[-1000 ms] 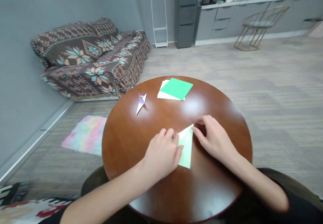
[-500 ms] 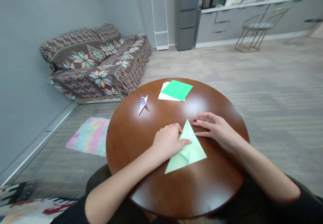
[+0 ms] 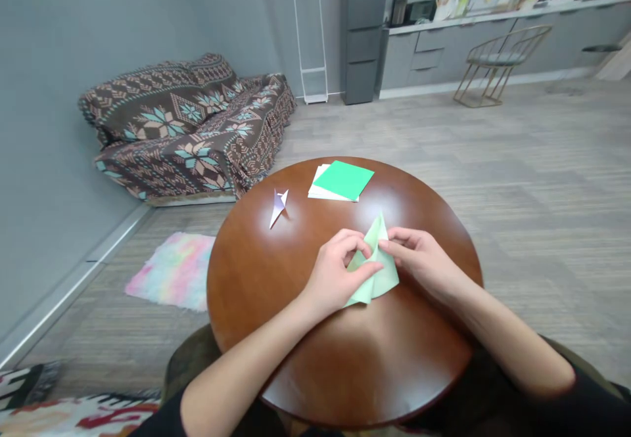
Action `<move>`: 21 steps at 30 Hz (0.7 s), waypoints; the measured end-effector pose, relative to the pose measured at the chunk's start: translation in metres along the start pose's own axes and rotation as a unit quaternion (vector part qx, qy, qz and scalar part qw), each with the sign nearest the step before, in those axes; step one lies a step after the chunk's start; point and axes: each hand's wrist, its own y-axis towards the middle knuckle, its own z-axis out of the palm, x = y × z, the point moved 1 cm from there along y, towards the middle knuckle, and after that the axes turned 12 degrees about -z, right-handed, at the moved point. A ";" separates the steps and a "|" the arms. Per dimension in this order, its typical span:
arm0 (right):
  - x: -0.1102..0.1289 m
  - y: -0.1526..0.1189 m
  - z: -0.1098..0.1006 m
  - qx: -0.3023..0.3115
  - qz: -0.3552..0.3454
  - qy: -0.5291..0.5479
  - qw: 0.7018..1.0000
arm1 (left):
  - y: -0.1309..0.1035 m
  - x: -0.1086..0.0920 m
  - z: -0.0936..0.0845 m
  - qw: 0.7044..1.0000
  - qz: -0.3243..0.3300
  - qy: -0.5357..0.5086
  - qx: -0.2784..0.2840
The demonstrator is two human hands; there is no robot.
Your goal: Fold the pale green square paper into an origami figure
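Observation:
A pale green folded paper (image 3: 378, 278) lies near the middle of a round brown wooden table (image 3: 276, 279), its pointed tip raised off the surface. My left hand (image 3: 335, 273) pinches the paper's left flap between thumb and fingers. My right hand (image 3: 424, 259) pinches the right side close to the tip. The two hands meet at the paper's upper part. A stack of square sheets (image 3: 341, 181) with a bright green one on top rests at the table's far side. A small pale purple folded figure (image 3: 278, 207) stands to the left of the stack.
A sofa under a patterned brown blanket (image 3: 187, 128) stands along the left wall. A pastel rug (image 3: 172, 269) lies on the floor left of the table. At the back are grey cabinets, a counter and a gold wire chair (image 3: 497, 62).
The green paper lay flat as a wide triangle with my hands pressing on it; now both hands pinch it and lift its tip, and it looks narrower.

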 end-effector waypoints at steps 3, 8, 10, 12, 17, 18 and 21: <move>0.004 -0.003 0.002 0.009 -0.038 -0.013 0.999 | 0.000 0.003 0.000 0.999 -0.024 -0.044 0.009; 0.006 -0.005 0.005 0.002 -0.047 -0.056 0.997 | -0.004 0.001 0.000 0.986 -0.088 -0.128 0.060; 0.006 -0.005 0.006 -0.015 -0.039 -0.067 0.997 | -0.006 -0.004 0.000 0.986 -0.077 -0.144 0.046; 0.006 -0.005 0.007 -0.032 -0.034 -0.071 0.996 | -0.007 -0.008 0.000 0.987 -0.069 -0.144 0.031; 0.005 -0.008 0.010 -0.045 -0.024 -0.065 0.997 | -0.009 -0.010 0.000 0.984 -0.082 -0.160 0.006; 0.005 -0.008 0.011 -0.047 -0.021 -0.060 0.997 | -0.009 -0.009 0.000 0.983 -0.084 -0.165 0.005; 0.005 -0.009 0.013 -0.049 -0.017 -0.034 0.998 | -0.011 -0.009 -0.001 0.980 -0.093 -0.176 0.009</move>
